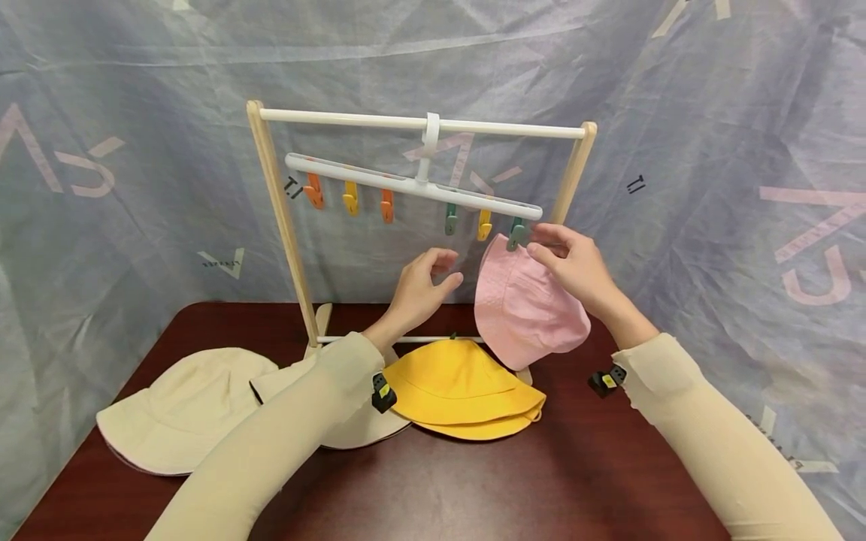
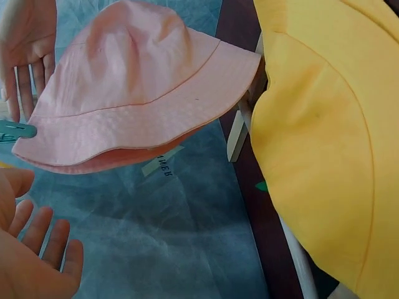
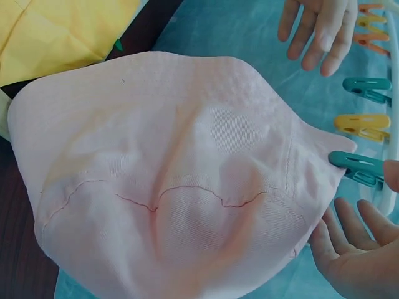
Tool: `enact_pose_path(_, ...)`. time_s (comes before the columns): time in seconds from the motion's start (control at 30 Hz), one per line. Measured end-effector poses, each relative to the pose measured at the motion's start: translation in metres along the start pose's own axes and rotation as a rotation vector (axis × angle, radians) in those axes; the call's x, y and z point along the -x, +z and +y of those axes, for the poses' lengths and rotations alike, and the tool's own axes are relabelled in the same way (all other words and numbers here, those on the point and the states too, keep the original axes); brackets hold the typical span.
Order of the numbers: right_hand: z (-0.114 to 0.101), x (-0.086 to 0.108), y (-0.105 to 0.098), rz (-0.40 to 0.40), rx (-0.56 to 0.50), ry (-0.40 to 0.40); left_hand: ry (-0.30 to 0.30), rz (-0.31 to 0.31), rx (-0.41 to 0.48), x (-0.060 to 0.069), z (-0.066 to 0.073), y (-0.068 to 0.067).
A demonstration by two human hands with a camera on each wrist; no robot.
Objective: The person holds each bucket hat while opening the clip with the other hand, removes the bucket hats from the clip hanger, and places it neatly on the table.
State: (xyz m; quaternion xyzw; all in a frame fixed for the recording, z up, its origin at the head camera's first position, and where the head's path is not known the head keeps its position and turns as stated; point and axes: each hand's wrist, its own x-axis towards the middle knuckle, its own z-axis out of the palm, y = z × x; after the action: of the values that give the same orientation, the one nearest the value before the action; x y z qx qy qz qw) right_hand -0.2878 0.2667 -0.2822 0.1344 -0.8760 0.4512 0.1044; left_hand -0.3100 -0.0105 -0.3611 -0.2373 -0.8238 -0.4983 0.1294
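A pink bucket hat [image 1: 524, 304] hangs by its brim from a green clothespin [image 1: 517, 234] at the lower right end of a white clip hanger [image 1: 422, 184]. My right hand [image 1: 575, 267] is beside that clothespin, its fingers loosely extended; in the right wrist view the thumb [image 3: 391, 175] is at the pin's end, and whether it touches cannot be told. To the hat's left, my left hand [image 1: 425, 285] is held in the air with fingers relaxed and nothing in them. In the left wrist view, the clothespin [image 2: 17, 129] bites the brim's corner.
The hanger hooks onto the top bar [image 1: 338, 118] of a wooden-sided rack and tilts down to the right. Other orange, yellow and green clothespins [image 1: 349, 199] dangle from it. Yellow hats [image 1: 460, 383] and cream hats [image 1: 196, 406] lie on the dark red table [image 1: 541, 488].
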Motion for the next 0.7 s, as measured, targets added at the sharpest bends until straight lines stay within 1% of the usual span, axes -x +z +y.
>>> enact_pose_path(0.13, 0.002, -0.006, 0.002, 0.007, -0.055, -0.002, -0.003, 0.004, 0.016, -0.007, 0.001, 0.010)
enact_pose_path(0.3, 0.004, -0.011, 0.006, 0.020, -0.118, -0.013, -0.017, 0.018, 0.035, -0.016, 0.005, 0.027)
enact_pose_path(0.43, 0.003, -0.013, 0.009, 0.012, -0.162, -0.003, -0.036, 0.052, 0.024, -0.024, 0.008, 0.039)
enact_pose_path(0.57, 0.001, -0.014, 0.011, 0.006, -0.205, 0.012, -0.055, 0.084, 0.022, -0.030, 0.008, 0.046)
enact_pose_path(0.7, 0.001, -0.014, 0.011, 0.012, -0.222, 0.026, -0.078, 0.088, 0.048, -0.034, 0.009, 0.049)
